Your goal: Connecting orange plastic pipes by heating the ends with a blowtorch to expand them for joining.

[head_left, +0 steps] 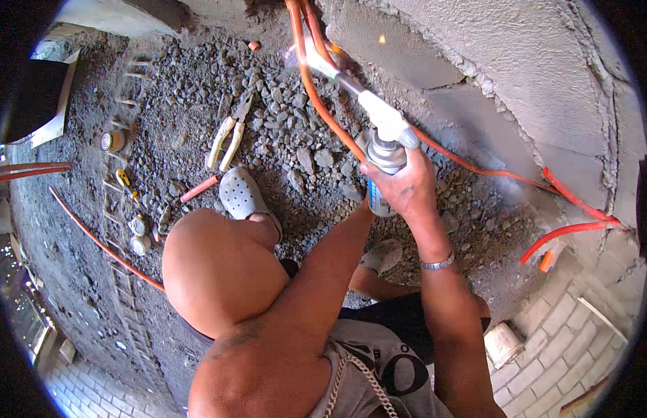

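Note:
My right hand (412, 187) is wrapped round the can of a gas blowtorch (384, 115), with a white head and a metal nozzle. From the nozzle a bright flame (318, 58) plays on an orange plastic conduit (316, 97) near the wall. That conduit bends down from the top toward my hands, where its lower end is hidden. My left forearm (341, 244) reaches up to the same spot; behind the can and my right hand, my left fingers are out of sight. Pliers (226, 143) with pale yellow handles lie on the gravel to the left.
A rough concrete wall (518, 56) rises at right, with more orange conduits (581, 198) along its foot. On the gravel at left lie a short conduit piece (199, 189), a small tin (113, 141), a yellow-handled tool (125, 180) and a wire ladder-like strip (121, 279). A pale bucket (503, 345) stands lower right.

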`<state>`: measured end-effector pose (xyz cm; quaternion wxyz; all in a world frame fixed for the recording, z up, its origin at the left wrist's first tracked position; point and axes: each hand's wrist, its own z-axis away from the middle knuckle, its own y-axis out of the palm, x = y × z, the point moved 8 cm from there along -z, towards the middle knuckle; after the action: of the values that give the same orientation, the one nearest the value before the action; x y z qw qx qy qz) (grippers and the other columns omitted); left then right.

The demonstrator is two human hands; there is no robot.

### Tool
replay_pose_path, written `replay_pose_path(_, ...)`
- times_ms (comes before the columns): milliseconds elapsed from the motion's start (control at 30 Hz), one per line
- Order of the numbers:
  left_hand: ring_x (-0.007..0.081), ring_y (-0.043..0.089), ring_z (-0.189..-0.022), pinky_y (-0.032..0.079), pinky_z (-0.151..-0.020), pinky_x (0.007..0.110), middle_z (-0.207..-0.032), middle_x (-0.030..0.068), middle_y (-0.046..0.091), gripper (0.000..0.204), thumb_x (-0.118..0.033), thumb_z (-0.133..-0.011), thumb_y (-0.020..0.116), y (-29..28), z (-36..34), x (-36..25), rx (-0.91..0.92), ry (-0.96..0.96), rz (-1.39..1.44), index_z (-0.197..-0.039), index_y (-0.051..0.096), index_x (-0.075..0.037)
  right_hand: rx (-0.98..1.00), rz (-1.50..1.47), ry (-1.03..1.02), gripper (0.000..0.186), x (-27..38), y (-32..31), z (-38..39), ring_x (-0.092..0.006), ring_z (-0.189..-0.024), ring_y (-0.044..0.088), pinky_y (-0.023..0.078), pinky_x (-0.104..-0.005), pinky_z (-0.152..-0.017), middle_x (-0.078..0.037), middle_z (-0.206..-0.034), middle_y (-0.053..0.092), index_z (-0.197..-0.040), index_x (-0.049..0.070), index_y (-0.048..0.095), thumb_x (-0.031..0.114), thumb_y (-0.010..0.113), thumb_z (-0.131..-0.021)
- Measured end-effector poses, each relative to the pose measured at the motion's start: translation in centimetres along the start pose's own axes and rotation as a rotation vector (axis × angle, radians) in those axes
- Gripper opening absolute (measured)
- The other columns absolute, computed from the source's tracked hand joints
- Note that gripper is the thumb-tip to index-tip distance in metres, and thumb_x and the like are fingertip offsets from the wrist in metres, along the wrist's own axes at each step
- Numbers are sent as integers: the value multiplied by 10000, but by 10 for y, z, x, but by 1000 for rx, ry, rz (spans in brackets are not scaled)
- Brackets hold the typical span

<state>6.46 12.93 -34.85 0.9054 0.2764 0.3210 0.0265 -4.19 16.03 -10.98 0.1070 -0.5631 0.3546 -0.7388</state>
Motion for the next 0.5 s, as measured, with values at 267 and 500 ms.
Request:
replay_pose_path(267,162,596,-855,488,-731,350,-932,81,650,409,-371,-1013,450,5,-9,6,51,-16,17,-1191,548,-16,52,65,4,690,8,-3,0,-380,-1039,614,494,-437,-901,-191,-1125,628,-1233,36,537,207,852,-644)
replay_pose_path(500,162,597,-853,488,-734,350,-926,82,650,412,-376,-1014,447,0,-17,4,90,-22,18,-1183,551,-15,-39,77,-63,630,5,-1,2,-320,-982,661,521,-411,-855,-178,-1048,665,-1180,30,557,201,861,-656)
